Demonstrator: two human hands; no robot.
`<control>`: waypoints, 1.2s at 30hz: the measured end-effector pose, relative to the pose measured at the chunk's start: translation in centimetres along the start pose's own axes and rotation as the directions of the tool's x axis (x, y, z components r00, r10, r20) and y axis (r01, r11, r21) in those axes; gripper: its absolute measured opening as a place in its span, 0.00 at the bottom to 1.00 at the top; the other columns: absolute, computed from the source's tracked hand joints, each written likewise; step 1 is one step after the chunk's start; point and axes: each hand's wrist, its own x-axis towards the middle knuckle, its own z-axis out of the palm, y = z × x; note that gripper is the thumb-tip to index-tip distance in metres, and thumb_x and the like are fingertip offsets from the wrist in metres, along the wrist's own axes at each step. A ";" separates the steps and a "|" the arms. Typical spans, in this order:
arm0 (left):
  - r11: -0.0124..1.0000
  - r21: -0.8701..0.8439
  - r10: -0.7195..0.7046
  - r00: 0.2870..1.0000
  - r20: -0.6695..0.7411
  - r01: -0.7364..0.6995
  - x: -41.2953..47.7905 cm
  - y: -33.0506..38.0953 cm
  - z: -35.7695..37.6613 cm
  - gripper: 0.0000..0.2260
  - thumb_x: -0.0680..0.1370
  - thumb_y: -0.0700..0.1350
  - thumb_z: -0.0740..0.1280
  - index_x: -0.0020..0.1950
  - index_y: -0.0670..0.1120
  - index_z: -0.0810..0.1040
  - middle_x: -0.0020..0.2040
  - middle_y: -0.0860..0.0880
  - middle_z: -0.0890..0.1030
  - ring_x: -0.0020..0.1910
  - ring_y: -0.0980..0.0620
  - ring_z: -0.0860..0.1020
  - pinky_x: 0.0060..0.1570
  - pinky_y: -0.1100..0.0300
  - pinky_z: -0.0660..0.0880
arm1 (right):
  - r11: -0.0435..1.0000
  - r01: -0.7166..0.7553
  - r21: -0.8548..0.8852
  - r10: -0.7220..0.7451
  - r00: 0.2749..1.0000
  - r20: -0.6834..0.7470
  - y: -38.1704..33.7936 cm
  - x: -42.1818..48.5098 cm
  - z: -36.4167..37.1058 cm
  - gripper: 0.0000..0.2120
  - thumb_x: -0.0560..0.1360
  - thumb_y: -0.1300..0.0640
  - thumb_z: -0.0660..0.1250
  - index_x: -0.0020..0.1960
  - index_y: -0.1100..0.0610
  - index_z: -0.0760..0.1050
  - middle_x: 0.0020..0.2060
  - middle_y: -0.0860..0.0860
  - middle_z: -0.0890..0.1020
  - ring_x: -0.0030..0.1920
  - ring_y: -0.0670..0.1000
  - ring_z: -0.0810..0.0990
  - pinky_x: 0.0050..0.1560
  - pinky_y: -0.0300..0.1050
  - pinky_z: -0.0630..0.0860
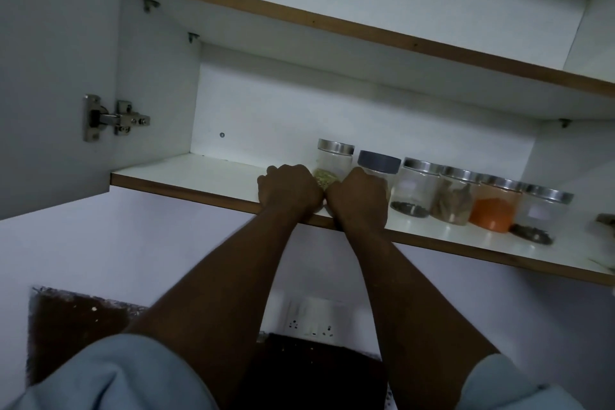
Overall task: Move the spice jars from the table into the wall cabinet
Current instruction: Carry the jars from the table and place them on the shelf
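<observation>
The left hand (289, 191) and right hand (357, 198) are clamping the lower part of the jar (334, 160) from either side (fingertips are lying on its far side, hidden). The jar is standing upright on the lower shelf (186, 171), long axis vertical, directly between the hands and equally near to both, at the left end of the row (456, 200). The dark-lidded jar (379, 160) is standing just beside it on the right, so release is probably calling for a straight withdrawal toward the near edge.
</observation>
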 end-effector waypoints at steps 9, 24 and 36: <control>0.912 -0.322 0.278 0.960 0.023 -0.256 -7.9 -4.0 -3.4 0.14 0.76 0.54 0.68 0.60 0.57 0.84 0.57 0.52 0.85 0.57 0.51 0.81 0.57 0.53 0.76 | 0.930 0.264 0.257 -0.257 0.964 -0.064 0.7 -6.4 -1.5 0.04 0.76 0.57 0.67 0.46 0.54 0.81 0.40 0.48 0.83 0.44 0.50 0.81 0.41 0.44 0.74; 0.983 -0.183 0.030 0.976 0.216 0.010 -35.3 -23.5 0.9 0.04 0.77 0.50 0.69 0.49 0.56 0.84 0.43 0.61 0.83 0.41 0.69 0.77 0.42 0.77 0.69 | 0.820 0.097 0.564 -0.392 0.813 0.431 2.4 -37.6 7.5 0.02 0.74 0.58 0.71 0.46 0.55 0.79 0.41 0.50 0.82 0.41 0.52 0.80 0.43 0.48 0.76; 0.938 0.227 -0.345 0.775 0.529 0.262 -51.0 -38.2 7.3 0.19 0.75 0.51 0.70 0.67 0.55 0.77 0.72 0.52 0.74 0.68 0.48 0.71 0.66 0.52 0.68 | 0.924 0.070 0.376 -0.382 0.223 0.897 0.9 -55.9 14.9 0.16 0.73 0.52 0.69 0.60 0.52 0.76 0.50 0.53 0.83 0.51 0.56 0.82 0.47 0.48 0.77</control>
